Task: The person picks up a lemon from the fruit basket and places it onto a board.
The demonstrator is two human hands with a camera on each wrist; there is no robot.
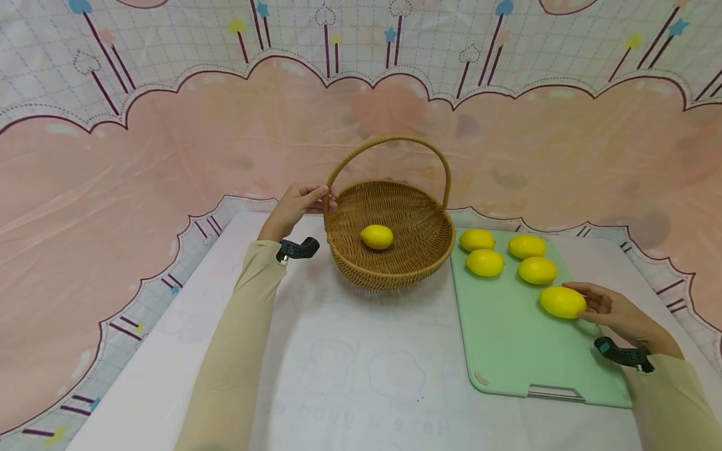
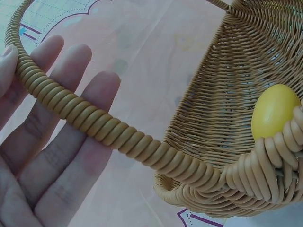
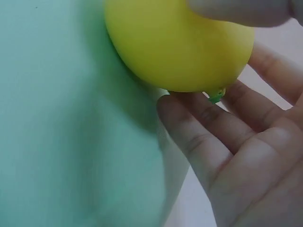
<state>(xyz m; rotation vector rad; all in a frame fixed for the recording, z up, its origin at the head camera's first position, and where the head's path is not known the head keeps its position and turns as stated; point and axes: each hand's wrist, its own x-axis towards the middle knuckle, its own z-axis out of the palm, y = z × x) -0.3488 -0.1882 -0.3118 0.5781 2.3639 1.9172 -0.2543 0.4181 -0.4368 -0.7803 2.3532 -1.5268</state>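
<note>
On the left side of a wicker basket (image 1: 389, 272), my left hand (image 1: 297, 203) holds the handle (image 2: 109, 130), thumb in front and fingers behind it. One lemon (image 1: 376, 237) lies inside the basket. Over the green cutting board (image 1: 507, 351), my right hand (image 1: 620, 313) grips another lemon (image 1: 563, 302) by its right end. From the right wrist view, the thumb (image 3: 246, 9) presses on that lemon and fingertips reach under it, near its small green stem.
Several more lemons (image 1: 485, 262) sit in two columns on the board's far half, right beside the basket. A metal handle (image 1: 555, 393) lines the board's near edge. The white table (image 1: 338, 388) ends at a patterned cloth (image 1: 271, 131) behind.
</note>
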